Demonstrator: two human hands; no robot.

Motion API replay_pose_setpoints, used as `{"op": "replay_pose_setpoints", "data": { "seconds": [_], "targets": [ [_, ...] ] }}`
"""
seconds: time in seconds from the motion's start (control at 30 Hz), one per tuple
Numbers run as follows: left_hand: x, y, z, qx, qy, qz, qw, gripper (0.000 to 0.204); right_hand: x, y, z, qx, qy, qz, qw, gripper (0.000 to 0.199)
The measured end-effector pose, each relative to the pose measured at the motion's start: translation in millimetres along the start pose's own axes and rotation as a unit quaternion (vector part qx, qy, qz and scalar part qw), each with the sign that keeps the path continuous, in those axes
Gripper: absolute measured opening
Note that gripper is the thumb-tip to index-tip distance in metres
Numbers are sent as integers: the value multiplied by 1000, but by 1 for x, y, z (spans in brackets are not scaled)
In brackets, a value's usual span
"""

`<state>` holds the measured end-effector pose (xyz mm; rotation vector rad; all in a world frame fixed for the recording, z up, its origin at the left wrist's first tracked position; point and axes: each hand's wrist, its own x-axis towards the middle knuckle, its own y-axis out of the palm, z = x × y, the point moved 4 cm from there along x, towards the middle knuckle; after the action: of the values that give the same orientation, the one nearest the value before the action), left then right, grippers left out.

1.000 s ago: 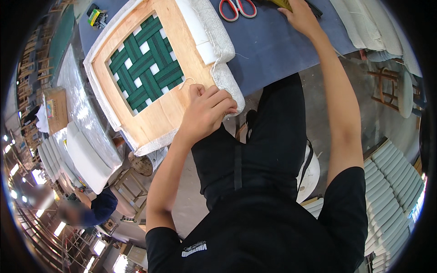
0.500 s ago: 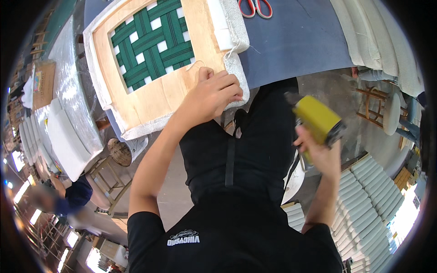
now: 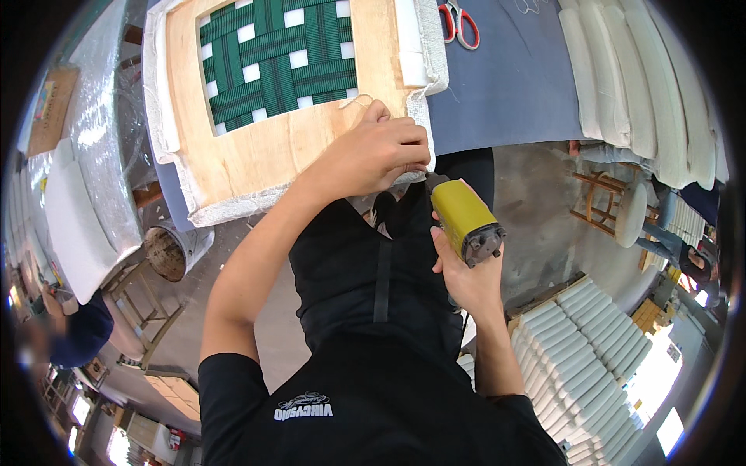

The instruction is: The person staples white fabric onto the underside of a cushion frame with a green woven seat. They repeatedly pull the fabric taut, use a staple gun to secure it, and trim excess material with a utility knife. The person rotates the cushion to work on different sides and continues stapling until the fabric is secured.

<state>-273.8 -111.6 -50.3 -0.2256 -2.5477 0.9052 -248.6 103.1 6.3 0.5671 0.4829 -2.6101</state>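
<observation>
A wooden seat frame with green woven webbing lies upside down on a blue table, white fabric wrapped around its edges. My left hand grips the white fabric at the frame's near right corner and pulls it over the wood. My right hand holds a yellow staple gun just below that corner, its nose pointing up at the fabric edge.
Red-handled scissors lie on the blue table behind the frame. White cushions are stacked at the right. More white pads lie on the floor at lower right. A wooden stool and a metal bucket stand nearby. Another person is at the left.
My right hand came back from the far side of the table with the yellow staple gun and brought it up to the corner. My left hand stayed on the fabric.
</observation>
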Motion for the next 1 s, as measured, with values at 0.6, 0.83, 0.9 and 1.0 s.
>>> {"op": "replay_pose_setpoints", "data": {
  "seconds": [0.6,0.83,0.9,1.0],
  "targets": [
    [-4,1,5,-1,18,7,1000,9,-1,-12,-2,-92,61,17,994,40],
    [-5,0,2,12,29,-30,999,9,44,-68,44,-199,-243,143,938,70],
    [-5,2,0,6,28,-28,999,10,65,-60,63,-282,-334,190,879,85],
    [-4,1,-2,5,23,-21,1000,11,93,-62,70,-365,-301,296,830,86]
  ]
}}
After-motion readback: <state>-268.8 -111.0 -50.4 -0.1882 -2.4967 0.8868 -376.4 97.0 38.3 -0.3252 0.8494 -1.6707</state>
